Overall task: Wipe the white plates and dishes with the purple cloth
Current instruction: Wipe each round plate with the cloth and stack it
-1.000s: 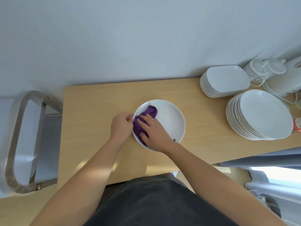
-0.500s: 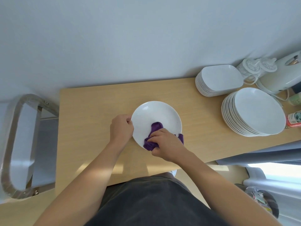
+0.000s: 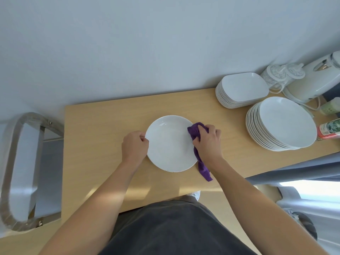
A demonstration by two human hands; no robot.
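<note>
Plate (image 3: pixel 170 144): flat on table (image 3: pixel 103 126); judged stiff, slick, breakable; steady it by the rim.
Cloth (image 3: pixel 194 132): soft, limp, on plate's right rim.
Right hand (image 3: pixel 208 142): curled round cloth.
Left hand (image 3: pixel 135 146): pinches plate's left rim.
Stacks (image 3: pixel 287 122): right of plate, well apart.

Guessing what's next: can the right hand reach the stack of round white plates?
Probably yes: only wooden tabletop lies between the right hand, gripping the purple cloth, and the stack of round white plates.

Soft daylight, sharp focus, sunlit patches on the table (image 3: pixel 95 126), edges bowed.
</note>
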